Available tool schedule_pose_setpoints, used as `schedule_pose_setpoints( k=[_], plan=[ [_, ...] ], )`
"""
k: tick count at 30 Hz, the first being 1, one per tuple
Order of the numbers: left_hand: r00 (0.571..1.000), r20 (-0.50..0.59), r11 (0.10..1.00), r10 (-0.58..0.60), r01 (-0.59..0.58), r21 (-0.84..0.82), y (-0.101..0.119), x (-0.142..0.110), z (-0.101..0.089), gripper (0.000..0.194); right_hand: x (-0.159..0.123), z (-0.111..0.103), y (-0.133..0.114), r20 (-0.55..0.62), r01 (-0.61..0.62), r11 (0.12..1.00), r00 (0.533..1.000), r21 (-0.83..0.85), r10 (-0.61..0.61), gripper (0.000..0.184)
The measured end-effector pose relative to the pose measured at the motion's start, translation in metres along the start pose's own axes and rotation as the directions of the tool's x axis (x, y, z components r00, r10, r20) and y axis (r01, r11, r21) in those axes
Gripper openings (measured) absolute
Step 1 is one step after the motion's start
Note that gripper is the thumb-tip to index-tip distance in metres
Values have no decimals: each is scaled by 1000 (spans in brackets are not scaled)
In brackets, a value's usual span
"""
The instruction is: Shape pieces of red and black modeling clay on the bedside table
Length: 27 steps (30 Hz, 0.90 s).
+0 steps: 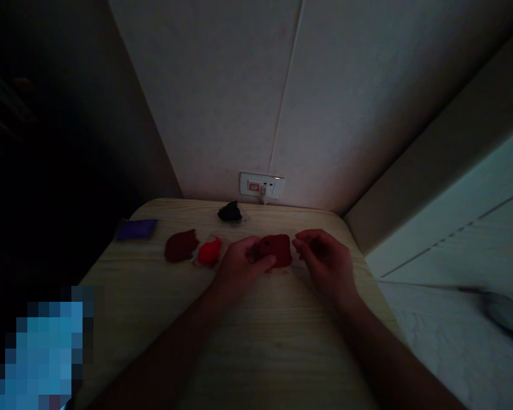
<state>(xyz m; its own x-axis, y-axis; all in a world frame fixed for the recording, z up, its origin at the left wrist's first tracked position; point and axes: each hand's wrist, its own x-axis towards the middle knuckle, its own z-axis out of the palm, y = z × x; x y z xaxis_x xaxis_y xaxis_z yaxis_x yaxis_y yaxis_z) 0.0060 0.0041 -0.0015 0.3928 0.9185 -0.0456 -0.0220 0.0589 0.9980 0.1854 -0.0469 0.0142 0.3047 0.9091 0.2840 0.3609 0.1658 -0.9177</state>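
Note:
The scene is dim. My left hand (pixel 240 263) grips the left side of a flat dark red lump of clay (pixel 277 249) on a light wooden table (pixel 256 341), thumb laid across it. My right hand (pixel 325 256) hovers just right of the lump with thumb and fingers pinched together; what they hold, if anything, is too small to make out. To the left lie a bright red lump (pixel 209 251) and a dark maroon lump (pixel 180 246).
A black lump (pixel 229 212) sits near the table's far edge, below a wall socket (pixel 261 185). A purple block (pixel 135 229) lies at the far left corner. Walls close in behind and left; a pale bed surface (pixel 453 341) lies to the right.

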Motion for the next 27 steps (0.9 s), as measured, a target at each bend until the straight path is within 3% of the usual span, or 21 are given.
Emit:
schedule_pose_setpoints(
  k=[5,13,19,27],
  plan=[
    [997,-52,994,-58,53,-92,-1,3,2,22,-3,1,-6,57,21,998,998,51,-24,11],
    [996,-58,981,-69,57,-187,-5,4,2,25,-1,4,-9,94,-126,959,990,252,106,20],
    [995,-45,977,-88,77,-200,-2,4,2,28,0,6,-8,149,-192,910,978,367,146,20],
    [995,-29,976,-92,84,-203,-1,4,1,28,0,5,-6,170,-188,887,977,423,126,23]
  ],
)
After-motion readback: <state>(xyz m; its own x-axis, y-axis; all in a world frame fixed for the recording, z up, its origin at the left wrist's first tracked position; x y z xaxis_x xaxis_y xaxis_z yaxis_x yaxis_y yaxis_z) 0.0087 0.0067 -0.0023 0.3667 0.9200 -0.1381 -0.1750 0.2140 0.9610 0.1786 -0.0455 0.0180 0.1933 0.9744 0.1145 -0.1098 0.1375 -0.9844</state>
